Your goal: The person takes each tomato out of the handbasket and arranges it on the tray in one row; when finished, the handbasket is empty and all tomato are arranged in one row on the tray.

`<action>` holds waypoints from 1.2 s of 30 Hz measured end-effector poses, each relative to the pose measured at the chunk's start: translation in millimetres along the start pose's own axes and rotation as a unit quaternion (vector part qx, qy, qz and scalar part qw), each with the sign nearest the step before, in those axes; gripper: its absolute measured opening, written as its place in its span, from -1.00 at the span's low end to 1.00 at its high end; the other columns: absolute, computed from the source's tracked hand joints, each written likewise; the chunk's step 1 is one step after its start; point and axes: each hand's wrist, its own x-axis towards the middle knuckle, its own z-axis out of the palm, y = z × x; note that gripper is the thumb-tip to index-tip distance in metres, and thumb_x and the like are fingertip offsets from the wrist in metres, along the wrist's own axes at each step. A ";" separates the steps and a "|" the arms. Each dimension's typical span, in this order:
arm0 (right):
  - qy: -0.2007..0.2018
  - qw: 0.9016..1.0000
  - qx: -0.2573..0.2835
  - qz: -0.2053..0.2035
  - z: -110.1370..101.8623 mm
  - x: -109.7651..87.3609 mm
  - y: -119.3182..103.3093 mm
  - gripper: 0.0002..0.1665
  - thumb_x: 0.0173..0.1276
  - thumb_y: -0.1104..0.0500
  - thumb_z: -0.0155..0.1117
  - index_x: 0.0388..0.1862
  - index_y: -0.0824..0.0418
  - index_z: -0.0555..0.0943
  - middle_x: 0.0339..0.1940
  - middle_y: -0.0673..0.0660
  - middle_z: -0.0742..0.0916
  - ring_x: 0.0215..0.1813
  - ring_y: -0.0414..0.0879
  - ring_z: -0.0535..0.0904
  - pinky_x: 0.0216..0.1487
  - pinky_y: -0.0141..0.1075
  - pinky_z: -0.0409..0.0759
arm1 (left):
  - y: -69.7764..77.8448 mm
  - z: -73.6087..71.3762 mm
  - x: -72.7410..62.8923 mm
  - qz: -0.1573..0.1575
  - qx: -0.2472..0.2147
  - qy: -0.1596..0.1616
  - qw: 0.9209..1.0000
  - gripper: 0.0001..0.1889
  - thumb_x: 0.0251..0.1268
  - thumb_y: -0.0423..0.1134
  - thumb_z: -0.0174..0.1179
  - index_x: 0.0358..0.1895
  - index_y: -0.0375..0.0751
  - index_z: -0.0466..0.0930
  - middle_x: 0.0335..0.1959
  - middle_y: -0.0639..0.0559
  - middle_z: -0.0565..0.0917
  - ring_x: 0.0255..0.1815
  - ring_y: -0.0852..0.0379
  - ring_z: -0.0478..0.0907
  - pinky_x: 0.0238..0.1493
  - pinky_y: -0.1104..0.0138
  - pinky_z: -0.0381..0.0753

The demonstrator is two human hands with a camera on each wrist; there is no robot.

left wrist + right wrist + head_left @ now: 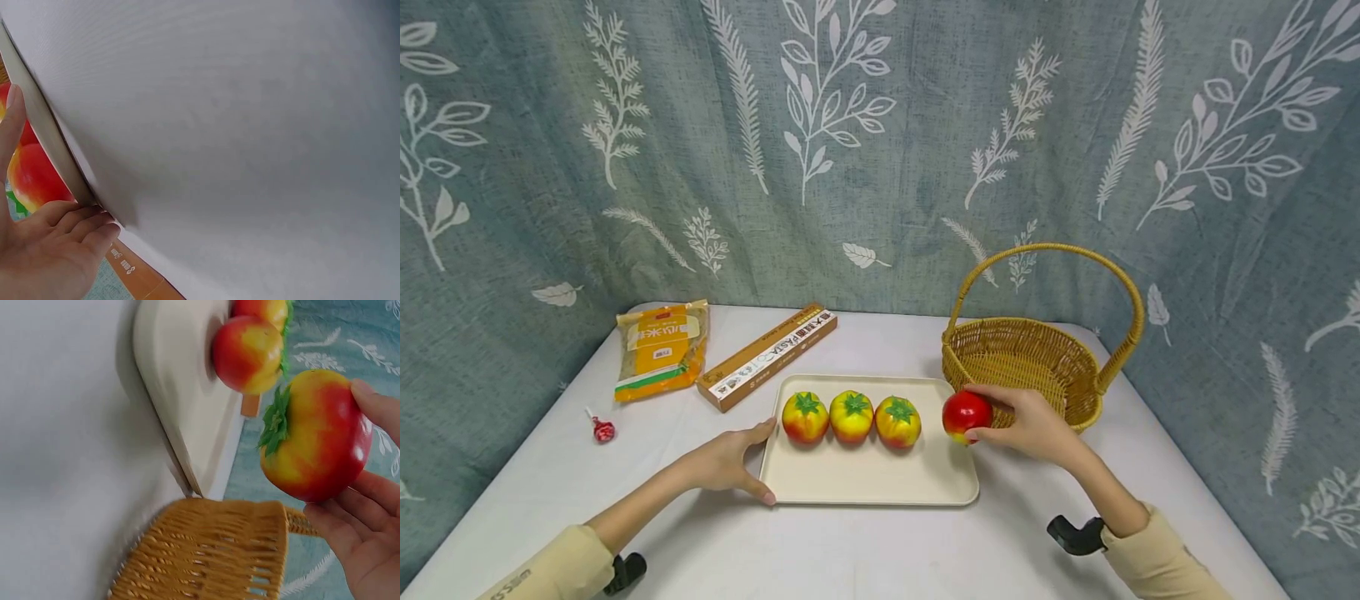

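Observation:
My right hand (1028,423) pinches a red and yellow tomato (319,434) between thumb and fingers, above the right end of a cream tray (865,479). In the right wrist view its green leafy top faces down toward the table side. Three more tomatoes stand in a row on the tray, green tops up: a left one (806,419), a middle one (852,417) and a right one (898,423). At the tray's left end, my left hand (730,461) touches the edge, thumb by the near corner and fingers spread apart from it.
A wicker basket (951,364) with a tall handle stands right behind my right hand, close to the tray. Toward the back left lie a pasta box (771,354) and an orange packet (662,350). A red lollipop (603,431) lies at the left. A patterned curtain (880,225) encloses the table.

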 end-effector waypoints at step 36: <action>-0.105 0.994 -0.010 0.008 37.5 14.8 3.0 -0.17 0.10 -0.09 0.51 0.23 0.37 0.52 0.05 0.20 0.69 -0.05 -0.08 0.60 -0.08 -0.17 0.67 | -0.6 -0.4 -0.4 0.000 -0.003 -0.003 1.000 0.25 -0.32 0.08 0.59 0.42 -0.55 0.08 0.41 -0.41 0.20 0.42 -0.31 0.16 0.37 -0.10 0.19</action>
